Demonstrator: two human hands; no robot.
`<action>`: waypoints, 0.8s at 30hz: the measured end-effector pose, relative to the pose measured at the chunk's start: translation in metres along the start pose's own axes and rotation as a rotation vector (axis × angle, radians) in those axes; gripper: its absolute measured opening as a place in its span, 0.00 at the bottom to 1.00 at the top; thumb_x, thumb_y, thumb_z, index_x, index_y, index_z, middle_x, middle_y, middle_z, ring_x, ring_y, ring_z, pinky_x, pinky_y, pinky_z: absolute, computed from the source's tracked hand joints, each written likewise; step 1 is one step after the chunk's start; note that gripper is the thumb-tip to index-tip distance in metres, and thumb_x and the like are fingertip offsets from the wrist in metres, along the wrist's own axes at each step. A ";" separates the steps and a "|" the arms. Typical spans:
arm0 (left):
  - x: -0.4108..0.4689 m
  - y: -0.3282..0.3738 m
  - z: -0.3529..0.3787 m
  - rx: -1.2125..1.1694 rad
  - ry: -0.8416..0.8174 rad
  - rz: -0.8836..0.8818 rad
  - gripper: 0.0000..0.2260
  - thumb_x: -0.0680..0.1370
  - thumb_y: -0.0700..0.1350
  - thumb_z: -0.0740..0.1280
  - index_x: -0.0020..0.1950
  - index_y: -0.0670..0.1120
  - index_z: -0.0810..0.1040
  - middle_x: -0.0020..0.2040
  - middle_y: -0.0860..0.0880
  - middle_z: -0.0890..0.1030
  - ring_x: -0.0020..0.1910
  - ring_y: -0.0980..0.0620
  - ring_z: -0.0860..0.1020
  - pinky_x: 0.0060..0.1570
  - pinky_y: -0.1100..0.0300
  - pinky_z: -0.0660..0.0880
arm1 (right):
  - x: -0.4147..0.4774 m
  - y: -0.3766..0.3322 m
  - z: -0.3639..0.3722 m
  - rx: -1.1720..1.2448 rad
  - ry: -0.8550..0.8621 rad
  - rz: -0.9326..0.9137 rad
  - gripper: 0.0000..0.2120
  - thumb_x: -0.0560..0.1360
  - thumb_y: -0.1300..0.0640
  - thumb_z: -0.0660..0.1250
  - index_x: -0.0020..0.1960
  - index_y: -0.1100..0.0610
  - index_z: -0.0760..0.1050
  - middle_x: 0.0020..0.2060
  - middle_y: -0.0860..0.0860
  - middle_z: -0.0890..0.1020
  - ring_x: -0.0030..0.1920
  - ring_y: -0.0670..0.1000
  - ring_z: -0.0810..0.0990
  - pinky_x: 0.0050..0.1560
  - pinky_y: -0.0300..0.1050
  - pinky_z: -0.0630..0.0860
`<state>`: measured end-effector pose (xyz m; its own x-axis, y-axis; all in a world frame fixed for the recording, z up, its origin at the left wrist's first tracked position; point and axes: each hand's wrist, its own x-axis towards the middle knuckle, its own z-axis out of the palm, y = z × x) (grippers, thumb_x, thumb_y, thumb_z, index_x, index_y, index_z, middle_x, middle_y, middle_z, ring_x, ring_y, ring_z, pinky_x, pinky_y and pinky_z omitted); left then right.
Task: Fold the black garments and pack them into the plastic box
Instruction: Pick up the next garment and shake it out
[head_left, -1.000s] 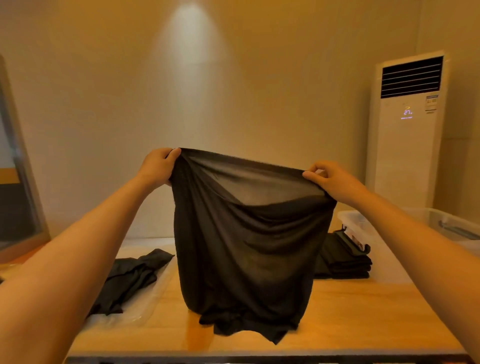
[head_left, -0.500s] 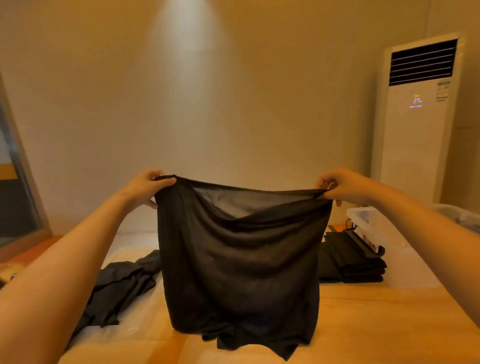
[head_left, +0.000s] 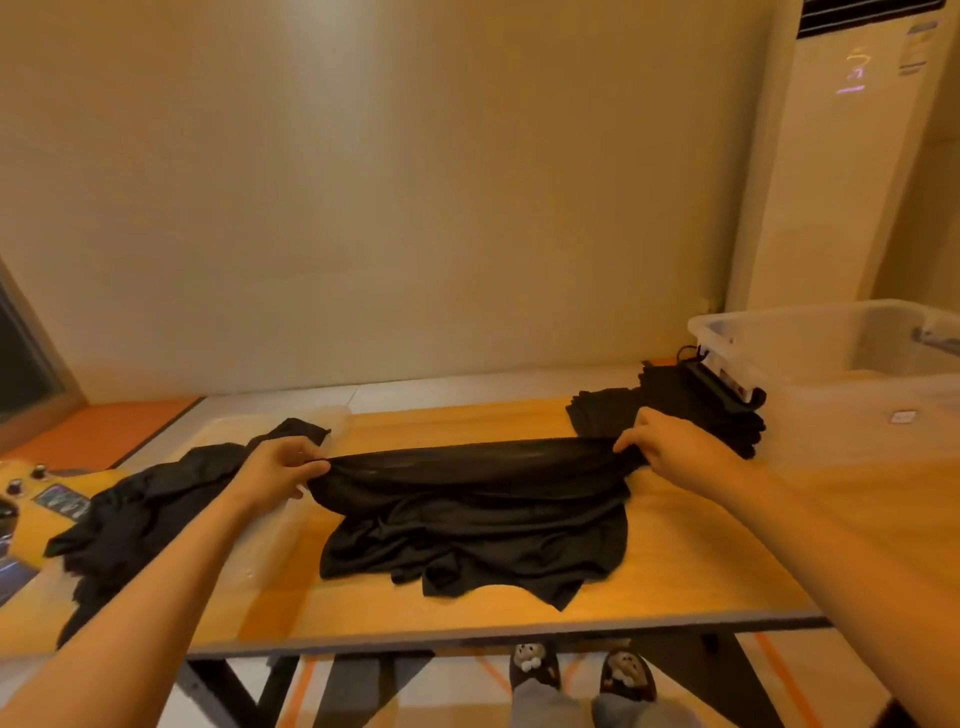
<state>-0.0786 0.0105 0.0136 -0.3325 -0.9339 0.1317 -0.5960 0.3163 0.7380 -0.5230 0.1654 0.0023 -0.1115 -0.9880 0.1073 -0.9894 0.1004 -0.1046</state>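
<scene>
You have only the one head view, worn high and looking forward and steeply down across the wooden table (head_left: 691, 525), so there is no second view to share any part of the scene with. It faces the plain back wall (head_left: 395, 197), with your left hand (head_left: 278, 470) and right hand (head_left: 670, 449) close in at mid-frame, both forearms running out through the bottom corners, and your slippers (head_left: 582, 670) showing under the near table edge. The wide lens bends the edges, and the air conditioner (head_left: 831, 171) at upper right looks smeared, probably by head motion.
</scene>
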 end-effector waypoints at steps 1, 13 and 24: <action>-0.004 -0.008 0.004 0.003 0.016 0.008 0.02 0.77 0.37 0.68 0.45 0.40 0.80 0.38 0.43 0.81 0.36 0.47 0.77 0.35 0.58 0.75 | -0.003 0.000 0.007 -0.058 0.011 -0.005 0.16 0.81 0.62 0.57 0.62 0.47 0.75 0.53 0.50 0.72 0.44 0.53 0.77 0.46 0.48 0.75; -0.062 -0.035 0.037 -0.080 0.216 0.077 0.05 0.76 0.37 0.68 0.48 0.46 0.81 0.42 0.50 0.83 0.41 0.54 0.82 0.44 0.61 0.77 | -0.062 0.019 0.040 0.011 0.218 -0.019 0.11 0.78 0.48 0.64 0.57 0.50 0.78 0.56 0.45 0.75 0.46 0.43 0.74 0.42 0.35 0.73; -0.085 -0.047 0.064 -0.053 0.294 0.093 0.06 0.74 0.38 0.70 0.48 0.48 0.81 0.45 0.51 0.82 0.43 0.58 0.80 0.43 0.67 0.77 | -0.082 0.012 0.060 0.304 0.381 0.017 0.09 0.74 0.59 0.70 0.54 0.54 0.81 0.50 0.48 0.81 0.45 0.45 0.78 0.47 0.36 0.72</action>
<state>-0.0687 0.0857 -0.0747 -0.1533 -0.9121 0.3802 -0.5318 0.4004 0.7462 -0.5200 0.2401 -0.0670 -0.2093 -0.8675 0.4512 -0.9216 0.0208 -0.3875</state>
